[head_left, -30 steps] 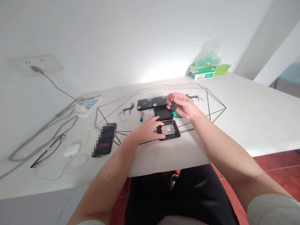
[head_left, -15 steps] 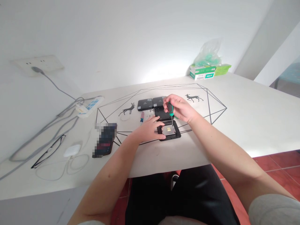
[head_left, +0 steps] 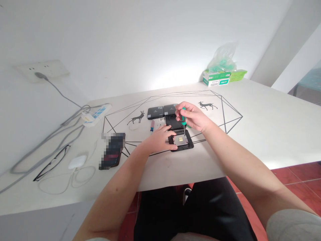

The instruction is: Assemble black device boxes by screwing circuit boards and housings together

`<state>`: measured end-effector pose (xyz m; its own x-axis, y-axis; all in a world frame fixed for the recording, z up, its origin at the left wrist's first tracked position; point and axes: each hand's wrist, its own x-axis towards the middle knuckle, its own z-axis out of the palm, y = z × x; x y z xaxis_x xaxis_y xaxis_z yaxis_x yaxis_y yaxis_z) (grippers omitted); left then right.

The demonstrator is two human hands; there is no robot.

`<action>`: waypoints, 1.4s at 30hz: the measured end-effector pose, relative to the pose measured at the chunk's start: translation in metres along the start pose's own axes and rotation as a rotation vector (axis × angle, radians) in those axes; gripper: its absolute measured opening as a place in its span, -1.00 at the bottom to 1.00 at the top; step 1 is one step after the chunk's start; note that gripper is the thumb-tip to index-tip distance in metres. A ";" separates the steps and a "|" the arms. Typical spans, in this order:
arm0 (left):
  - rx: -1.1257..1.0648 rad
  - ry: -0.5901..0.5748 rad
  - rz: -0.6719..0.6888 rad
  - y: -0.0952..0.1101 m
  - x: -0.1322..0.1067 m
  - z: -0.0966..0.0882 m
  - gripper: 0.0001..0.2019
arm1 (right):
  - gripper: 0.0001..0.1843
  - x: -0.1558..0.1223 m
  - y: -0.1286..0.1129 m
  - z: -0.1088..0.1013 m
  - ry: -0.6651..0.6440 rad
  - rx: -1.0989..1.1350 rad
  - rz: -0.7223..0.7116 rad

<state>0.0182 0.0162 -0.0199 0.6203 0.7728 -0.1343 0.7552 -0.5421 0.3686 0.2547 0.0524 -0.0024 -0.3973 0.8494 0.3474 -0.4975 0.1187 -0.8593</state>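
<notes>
My right hand [head_left: 192,117] is closed round the green and black handle of a screwdriver [head_left: 183,119]. The screwdriver stands nearly upright, its tip at the upper right corner of a metal plate with a yellow square pad. The plate lies in an opened black device case [head_left: 190,144]. My left hand [head_left: 162,139] holds the left side of this case, thumb and fingers spread along its edge. Just behind lies another black casing part [head_left: 175,124], partly covered by my hands. A second screwdriver [head_left: 152,126], with a pink and blue handle, lies left of it.
Two closed black boxes [head_left: 155,112] sit side by side behind the work. A phone [head_left: 114,150], eyeglasses [head_left: 52,162], a white charger [head_left: 77,162] and a power strip [head_left: 97,115] with cables lie to the left. Green and white cartons [head_left: 217,77] stand at the back right.
The screwdriver's handle has turned slightly in my right hand, showing more green now. My left hand and the case stay in place.
</notes>
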 end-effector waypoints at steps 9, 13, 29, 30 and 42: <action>0.001 0.013 0.013 0.000 0.000 0.000 -0.32 | -0.71 0.002 -0.003 -0.002 0.038 0.094 -0.002; 0.000 0.007 0.018 -0.002 0.000 0.001 -0.29 | -0.67 0.003 -0.001 0.001 0.060 0.102 -0.033; -0.012 0.029 0.020 -0.002 0.000 0.001 -0.33 | -0.56 0.004 0.005 0.003 0.127 0.042 -0.053; -0.012 0.028 0.018 -0.002 0.000 0.001 -0.33 | -0.56 0.004 0.006 0.002 0.129 0.027 -0.065; -0.006 0.011 0.023 -0.001 0.000 -0.001 -0.31 | -0.56 0.006 0.003 0.004 0.202 0.073 0.014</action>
<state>0.0170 0.0167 -0.0194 0.6353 0.7635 -0.1159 0.7393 -0.5580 0.3769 0.2481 0.0557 -0.0014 -0.2454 0.9376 0.2465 -0.5506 0.0745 -0.8314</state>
